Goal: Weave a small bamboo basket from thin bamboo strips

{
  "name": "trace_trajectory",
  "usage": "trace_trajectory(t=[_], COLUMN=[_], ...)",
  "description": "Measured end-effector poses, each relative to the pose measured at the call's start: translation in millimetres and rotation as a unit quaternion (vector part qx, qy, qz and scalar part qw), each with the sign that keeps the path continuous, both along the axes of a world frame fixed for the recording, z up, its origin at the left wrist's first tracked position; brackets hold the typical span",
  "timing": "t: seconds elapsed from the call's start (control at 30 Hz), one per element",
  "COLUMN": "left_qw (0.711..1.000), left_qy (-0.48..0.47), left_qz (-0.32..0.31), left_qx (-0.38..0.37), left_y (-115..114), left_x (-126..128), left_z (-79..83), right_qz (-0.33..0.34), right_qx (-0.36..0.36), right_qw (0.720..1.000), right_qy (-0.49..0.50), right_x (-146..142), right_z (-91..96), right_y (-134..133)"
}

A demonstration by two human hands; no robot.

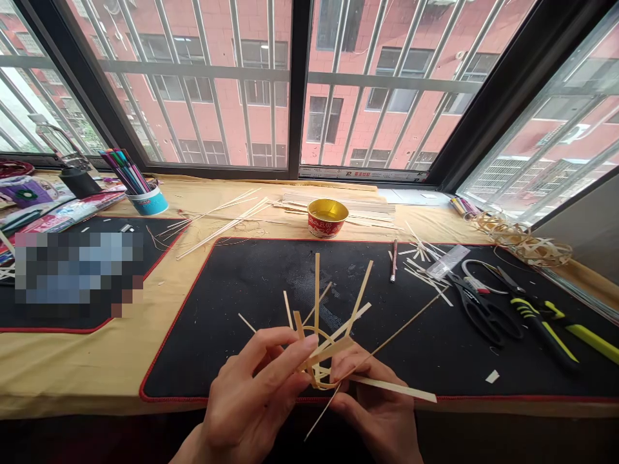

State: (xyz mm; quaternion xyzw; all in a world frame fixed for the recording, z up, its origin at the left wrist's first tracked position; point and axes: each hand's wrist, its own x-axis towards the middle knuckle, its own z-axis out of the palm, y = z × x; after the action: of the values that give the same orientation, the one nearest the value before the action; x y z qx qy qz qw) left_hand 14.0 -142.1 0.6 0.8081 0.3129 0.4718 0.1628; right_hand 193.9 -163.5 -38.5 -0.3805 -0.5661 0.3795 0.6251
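Basically, the left hand (256,386) is clenched on a bundle of flat pale bamboo strips (317,283), fingers (290,351) pinching the crossing, apparently to stop the strips springing apart. The right hand (374,412) grasps the bundle from below, pressing a thin curved bamboo hoop (333,385) against it. The bundle is held just above a red-edged black desk mat (217,322). Black-handled scissors (483,316) lie to the right, seemingly within easy reach, and a red-and-gold bowl (327,219) sits farther off.
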Motion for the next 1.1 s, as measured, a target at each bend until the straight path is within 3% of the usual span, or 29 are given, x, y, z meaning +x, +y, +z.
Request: trace_trajectory(t=[0.17, 0.23, 0.3, 0.37, 0.43, 0.53, 0.73, 0.8, 0.97, 1.1], left_qw=[0.982, 0.968, 0.962, 0.948, 0.927, 0.897, 0.828, 0.816, 0.794, 0.808], left_qy=[-0.121, -0.201, -0.229, -0.218, -0.202, -0.202, -0.264, -0.273, -0.29, -0.297], left_qz=[0.118, 0.143, 0.119, 0.047, -0.038, -0.12, -0.21, -0.206, -0.119, -0.08], left_qx=[0.081, 0.037, -0.092, -0.227, -0.312, -0.375, -0.448, -0.466, -0.52, -0.503], left_y=[-7.1, -2.6, 3.9, 9.2, 12.4, 16.0, 22.1, 20.8, 16.1, 14.5], left_x=[-10.2, -12.2, -12.8, -12.7, -11.9, -9.3, -2.4, -0.1, 8.1, 15.4], left_z=[-5.5, -5.3, -3.8, -1.8, 0.1, 2.8, 8.9, 10.1, 12.3, 15.8], right_qz=[0.04, 0.072, 0.107, 0.132, 0.152, 0.172, 0.185, 0.19, 0.163, 0.141], right_qx=[-0.069, -0.086, -0.103, -0.116, -0.131, -0.157, -0.171, -0.156, -0.121, -0.056], right_qw=[0.993, 0.985, 0.976, 0.968, 0.961, 0.953, 0.943, 0.946, 0.967, 0.981], right_qy=[0.091, 0.132, 0.158, 0.178, 0.19, 0.195, 0.217, 0.211, 0.152, 0.119], right_x=[3.0, 5.7, 8.4, 10.5, 11.9, 12.6, 15.1, 15.9, 14.2, 12.5], right_z=[-6.5, -9.6, -11.5, -11.7, -10.4, -7.7, -8.3, -8.3, -3.7, -2.2], right_y=[-1.7, -2.2, -2.4, -2.2, -1.9, -1.3, 1.2, 2.0, 1.0, -1.2])
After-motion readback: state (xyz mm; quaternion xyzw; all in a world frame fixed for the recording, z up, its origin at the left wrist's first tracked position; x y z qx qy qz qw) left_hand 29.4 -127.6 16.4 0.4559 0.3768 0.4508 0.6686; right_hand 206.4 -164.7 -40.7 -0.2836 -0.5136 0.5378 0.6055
